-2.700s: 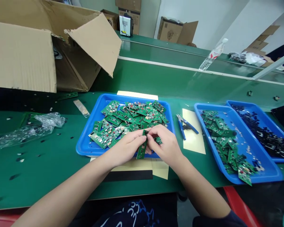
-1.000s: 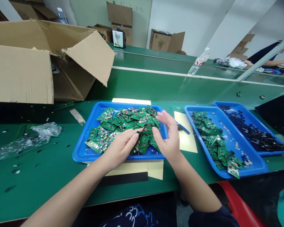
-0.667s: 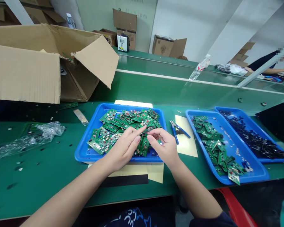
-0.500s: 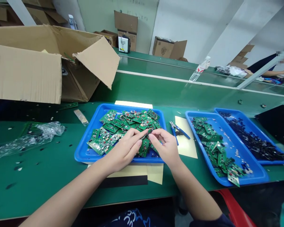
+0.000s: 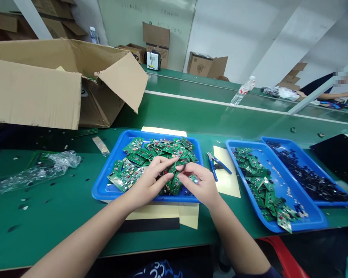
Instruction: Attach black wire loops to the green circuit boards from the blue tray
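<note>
Green, flat, mostly rectangular circuit boards [image 5: 126, 173], rough with small components, lie in an overlapping heap directly beneath the grip. They sit in the near tray [image 5: 104, 173], which is smooth blue plastic with rounded corners.

Left hand [image 5: 149, 183]: forefinger extended, thumb set apart below it, boards visible in the gap. Whether it has hold of a board cannot be told. Right hand [image 5: 201, 184]: fingers curled, thumb and forefinger slightly parted, just beside the left fingertips. A small dark piece [image 5: 183, 167] shows at the right fingertips; a firm pinch cannot be confirmed.

Immediately right of the grip, cutters [image 5: 222, 164] with slim blue handles lie spread on a matte, pale yellow sheet [image 5: 233, 186]. Further right stand the second tray [image 5: 298, 226], holding more boards and pale fragments, and the far tray [image 5: 339, 203], holding a loose layer of small black parts [image 5: 310, 173]. Nearer the body than the grip lies a flat black strip [image 5: 153, 224]. Well left are crinkled clear plastic film [image 5: 58, 166] and, behind it, a torn corrugated cardboard box [image 5: 31, 92].

Count: two hands; three blue trays, one below and two right of the grip; one pair of cutters; one black strip. Boards and black parts overlap too closely to count.
</note>
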The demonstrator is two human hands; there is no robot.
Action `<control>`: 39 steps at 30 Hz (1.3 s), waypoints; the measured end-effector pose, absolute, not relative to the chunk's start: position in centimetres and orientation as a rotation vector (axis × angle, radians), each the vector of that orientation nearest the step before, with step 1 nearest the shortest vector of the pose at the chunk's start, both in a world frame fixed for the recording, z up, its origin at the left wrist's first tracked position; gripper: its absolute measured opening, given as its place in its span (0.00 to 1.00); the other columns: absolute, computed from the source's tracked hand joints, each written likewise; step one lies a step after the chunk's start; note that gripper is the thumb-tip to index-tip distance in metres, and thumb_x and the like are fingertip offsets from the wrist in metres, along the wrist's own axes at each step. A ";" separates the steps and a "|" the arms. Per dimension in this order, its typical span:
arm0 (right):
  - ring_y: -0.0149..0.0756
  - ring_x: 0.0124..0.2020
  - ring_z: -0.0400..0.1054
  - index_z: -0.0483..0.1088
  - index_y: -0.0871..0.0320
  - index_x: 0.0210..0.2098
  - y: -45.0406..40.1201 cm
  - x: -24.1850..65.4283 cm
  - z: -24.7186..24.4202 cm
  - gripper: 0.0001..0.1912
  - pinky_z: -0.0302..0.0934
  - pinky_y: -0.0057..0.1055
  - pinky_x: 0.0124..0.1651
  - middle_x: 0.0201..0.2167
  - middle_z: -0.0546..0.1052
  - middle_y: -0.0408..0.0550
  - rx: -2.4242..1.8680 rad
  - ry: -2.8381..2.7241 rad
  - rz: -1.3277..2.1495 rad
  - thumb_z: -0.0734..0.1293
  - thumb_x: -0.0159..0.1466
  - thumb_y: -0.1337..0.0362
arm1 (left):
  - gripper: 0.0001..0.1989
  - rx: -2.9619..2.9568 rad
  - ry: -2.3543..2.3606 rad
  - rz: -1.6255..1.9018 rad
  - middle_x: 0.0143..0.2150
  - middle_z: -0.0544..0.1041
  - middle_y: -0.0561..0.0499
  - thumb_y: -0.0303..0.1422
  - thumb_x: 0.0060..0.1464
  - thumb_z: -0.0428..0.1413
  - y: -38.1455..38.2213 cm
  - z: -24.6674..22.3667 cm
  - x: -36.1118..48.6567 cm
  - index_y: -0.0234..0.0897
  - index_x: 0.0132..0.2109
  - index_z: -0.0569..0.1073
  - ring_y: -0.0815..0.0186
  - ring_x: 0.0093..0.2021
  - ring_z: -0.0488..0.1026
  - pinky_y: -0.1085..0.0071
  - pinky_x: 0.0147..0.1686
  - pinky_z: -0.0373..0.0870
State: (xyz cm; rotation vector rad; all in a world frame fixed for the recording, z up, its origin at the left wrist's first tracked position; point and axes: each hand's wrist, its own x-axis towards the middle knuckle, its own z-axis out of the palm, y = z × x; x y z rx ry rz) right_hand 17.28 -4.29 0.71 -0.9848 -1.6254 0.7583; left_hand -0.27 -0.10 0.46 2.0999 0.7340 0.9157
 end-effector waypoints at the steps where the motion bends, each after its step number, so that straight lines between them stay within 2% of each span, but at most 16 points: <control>1: 0.30 0.26 0.68 0.70 0.56 0.36 -4.2 17.4 0.6 0.06 0.65 0.30 0.31 0.26 0.74 0.44 -0.947 -1.612 0.863 0.66 0.57 0.67 | 0.21 2.112 0.737 0.989 0.42 0.66 0.48 0.30 0.59 0.48 0.0 0.5 -0.4 0.46 0.59 0.62 0.64 0.44 0.66 0.64 0.45 0.67; 4: 0.29 0.24 0.68 0.69 0.55 0.42 -3.7 17.6 0.2 0.12 0.66 0.28 0.28 0.25 0.74 0.42 -0.922 -1.355 1.141 0.66 0.58 0.62 | 0.22 2.189 0.728 1.186 0.43 0.67 0.47 0.28 0.58 0.50 0.3 0.7 -0.7 0.46 0.59 0.62 0.63 0.45 0.66 0.64 0.46 0.68; 6: 0.27 0.20 0.68 0.70 0.57 0.38 -3.3 17.6 0.0 0.13 0.64 0.26 0.23 0.23 0.74 0.43 -0.933 -1.157 1.316 0.64 0.59 0.55 | 0.22 2.301 0.717 1.272 0.45 0.68 0.47 0.26 0.57 0.50 0.4 0.7 -0.9 0.46 0.58 0.63 0.63 0.47 0.67 0.60 0.49 0.66; 8: 0.27 0.18 0.67 0.71 0.60 0.31 -3.1 17.4 -0.1 0.18 0.62 0.25 0.21 0.21 0.74 0.44 -0.912 -1.096 1.511 0.64 0.58 0.50 | 0.21 2.421 0.716 1.317 0.46 0.69 0.47 0.24 0.56 0.50 0.5 0.7 -0.9 0.45 0.56 0.65 0.62 0.49 0.68 0.55 0.54 0.61; 10: 0.28 0.17 0.67 0.70 0.60 0.28 -3.2 17.2 -0.1 0.19 0.63 0.25 0.21 0.19 0.74 0.44 -0.888 -1.113 1.631 0.66 0.56 0.49 | 0.19 2.500 0.731 1.318 0.45 0.70 0.48 0.24 0.56 0.50 0.5 0.5 -0.9 0.45 0.54 0.67 0.61 0.50 0.68 0.50 0.57 0.56; 12: 0.28 0.18 0.67 0.69 0.60 0.26 -3.6 16.9 0.1 0.15 0.63 0.26 0.22 0.19 0.74 0.43 -0.870 -1.125 1.663 0.69 0.54 0.53 | 0.17 2.533 0.751 1.289 0.44 0.71 0.48 0.24 0.56 0.50 0.5 0.4 -0.9 0.44 0.52 0.68 0.61 0.50 0.69 0.48 0.57 0.55; 15: 0.27 0.18 0.66 0.67 0.59 0.24 -4.0 16.6 0.3 0.12 0.62 0.25 0.23 0.18 0.74 0.41 -0.828 -1.098 1.685 0.70 0.53 0.57 | 0.16 2.518 0.756 1.294 0.43 0.73 0.48 0.25 0.56 0.51 0.4 0.2 -0.8 0.44 0.51 0.69 0.63 0.47 0.70 0.53 0.54 0.62; 18: 0.26 0.14 0.63 0.66 0.59 0.22 -4.0 16.4 0.4 0.13 0.58 0.24 0.19 0.14 0.71 0.40 -0.832 -1.020 1.772 0.69 0.53 0.56 | 0.18 2.438 0.773 1.302 0.40 0.73 0.48 0.28 0.56 0.52 0.2 0.1 -0.6 0.44 0.54 0.67 0.65 0.41 0.71 0.65 0.42 0.71; 21: 0.25 0.11 0.58 0.64 0.59 0.20 -3.6 16.4 0.4 0.14 0.52 0.23 0.15 0.10 0.65 0.37 -0.804 -0.931 1.929 0.69 0.52 0.57 | 0.18 2.340 0.773 1.255 0.38 0.74 0.48 0.30 0.56 0.54 0.1 0.2 -0.6 0.42 0.54 0.68 0.67 0.37 0.72 0.69 0.37 0.72; 24: 0.23 0.09 0.55 0.62 0.59 0.19 -3.3 16.5 0.3 0.14 0.49 0.22 0.14 0.09 0.61 0.35 -0.744 -0.907 2.052 0.69 0.51 0.58 | 0.14 2.237 0.719 1.196 0.36 0.75 0.48 0.34 0.54 0.56 0.2 0.3 -0.6 0.40 0.48 0.73 0.67 0.35 0.72 0.70 0.36 0.71; 28: 0.23 0.09 0.55 0.61 0.59 0.19 -3.2 16.6 0.0 0.15 0.48 0.22 0.14 0.09 0.62 0.35 -0.823 -0.963 1.914 0.69 0.51 0.57 | 0.13 2.090 0.694 1.126 0.31 0.74 0.49 0.36 0.51 0.58 0.2 0.6 -0.6 0.38 0.44 0.76 0.67 0.31 0.71 0.71 0.32 0.70; 33: 0.24 0.13 0.60 0.61 0.58 0.22 -3.5 16.2 0.0 0.16 0.57 0.23 0.19 0.12 0.67 0.36 -0.981 -1.115 1.517 0.67 0.54 0.53 | 0.11 1.890 0.733 1.011 0.31 0.74 0.49 0.33 0.51 0.57 -0.1 0.8 -0.2 0.37 0.42 0.76 0.66 0.32 0.71 0.70 0.33 0.70; 39: 0.27 0.20 0.66 0.61 0.56 0.38 -3.8 16.1 -0.3 0.16 0.63 0.26 0.24 0.21 0.69 0.36 -1.055 -1.111 1.237 0.67 0.55 0.57 | 0.16 1.537 0.792 1.007 0.37 0.76 0.47 0.35 0.49 0.59 0.0 0.5 0.1 0.35 0.45 0.75 0.62 0.38 0.72 0.66 0.40 0.70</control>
